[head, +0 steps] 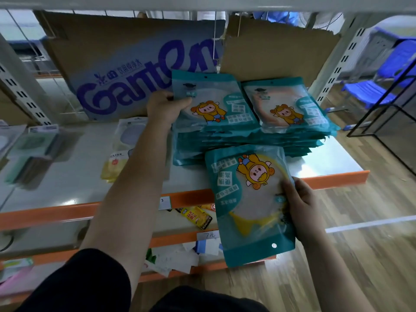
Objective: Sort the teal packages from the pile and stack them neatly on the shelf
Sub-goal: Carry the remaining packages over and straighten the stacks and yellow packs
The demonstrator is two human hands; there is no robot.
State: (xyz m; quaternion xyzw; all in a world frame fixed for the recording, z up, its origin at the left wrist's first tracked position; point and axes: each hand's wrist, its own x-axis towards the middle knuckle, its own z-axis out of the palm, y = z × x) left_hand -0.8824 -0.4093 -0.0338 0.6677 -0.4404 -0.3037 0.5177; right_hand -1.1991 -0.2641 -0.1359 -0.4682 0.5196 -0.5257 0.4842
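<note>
Two stacks of teal packages with a yellow cartoon figure lie side by side on the white shelf [333, 158]. My left hand [165, 106] grips the left edge of the top package [213, 102] of the left stack. The right stack's top package [286, 104] lies flat, untouched. My right hand [299, 203] holds another teal package [249, 203] by its right edge, upside down, in front of the shelf's orange front rail [67, 212].
Cardboard sheets, one printed "Ganten" [139, 70], stand at the shelf's back. Other packets [114, 165] and pale green items [29, 154] lie to the left. Lower shelves hold small packets [198, 217] and papers. Blue chairs [382, 82] and a black frame stand on the wooden floor at right.
</note>
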